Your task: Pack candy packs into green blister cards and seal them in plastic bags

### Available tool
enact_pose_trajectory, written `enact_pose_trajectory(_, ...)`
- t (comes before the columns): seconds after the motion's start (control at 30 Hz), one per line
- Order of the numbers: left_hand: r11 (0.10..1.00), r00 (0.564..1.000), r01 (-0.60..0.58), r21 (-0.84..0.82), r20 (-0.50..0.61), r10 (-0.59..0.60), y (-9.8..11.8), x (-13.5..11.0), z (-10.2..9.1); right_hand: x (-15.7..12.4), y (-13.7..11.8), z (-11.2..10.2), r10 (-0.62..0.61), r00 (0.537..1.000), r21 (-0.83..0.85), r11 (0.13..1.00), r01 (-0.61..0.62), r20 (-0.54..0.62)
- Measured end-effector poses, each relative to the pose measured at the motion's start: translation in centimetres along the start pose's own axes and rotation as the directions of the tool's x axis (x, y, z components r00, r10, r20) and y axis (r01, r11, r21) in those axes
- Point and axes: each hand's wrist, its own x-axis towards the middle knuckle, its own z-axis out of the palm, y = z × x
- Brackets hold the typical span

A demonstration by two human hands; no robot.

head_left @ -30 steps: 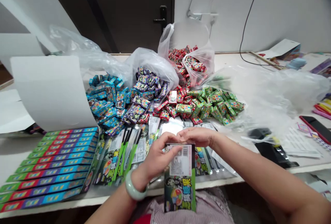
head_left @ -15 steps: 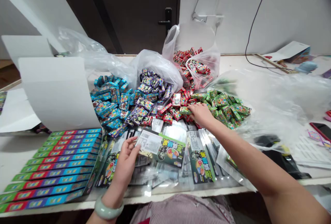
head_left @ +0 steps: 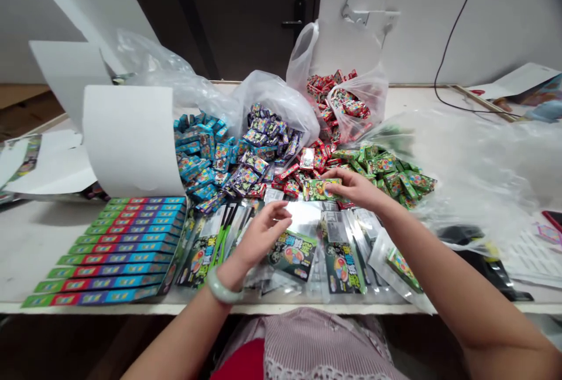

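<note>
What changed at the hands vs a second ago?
The black-and-green packet, held up at the near edge then, now lies on other packets. The right hand moved forward to the piles and has taken a green box. The left hand has loosened, over the packet; contact unclear. Unchanged: blue pile, rows of coloured boxes.

Dark door [head_left: 246, 23] with black handle [head_left: 300, 12], white wall socket [head_left: 361, 17], black cable [head_left: 447, 42], red-edged phone [head_left: 555, 219] at right edge
</note>
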Motion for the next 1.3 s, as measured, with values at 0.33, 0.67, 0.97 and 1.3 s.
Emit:
enact_pose_trajectory(0.33, 0.879, 0.980, 0.127, -0.459, -0.077, -0.182, 0.3, 1.9, 2.8, -2.1, -1.4, 3.7, -0.236, 0.936, -0.306, 0.940, 0.151, -0.263)
enact_pose_trajectory(0.67, 0.999, 0.997, -0.034, -0.035, 0.065, 0.036, -1.0, -0.2, 2.3, -6.2, 0.3, 7.2, -0.263, 0.901, -0.486, 0.871, 0.069, -0.344)
enact_pose_trajectory(0.97, 0.545, 0.788, -0.491, 0.680, 0.613, -0.056, -2.4, -1.6, -3.3, -11.2, 2.8, 4.0, -0.233, 0.947, -0.306, 0.938, 0.159, -0.220)
enact_pose_trajectory(1.3, 0.496, 0.857, -0.493, 0.714, 0.498, 0.135, 0.3, -2.2, -4.2, -11.3, -0.1, 3.6, -0.354, 0.925, -0.255, 0.890, 0.378, 0.138)
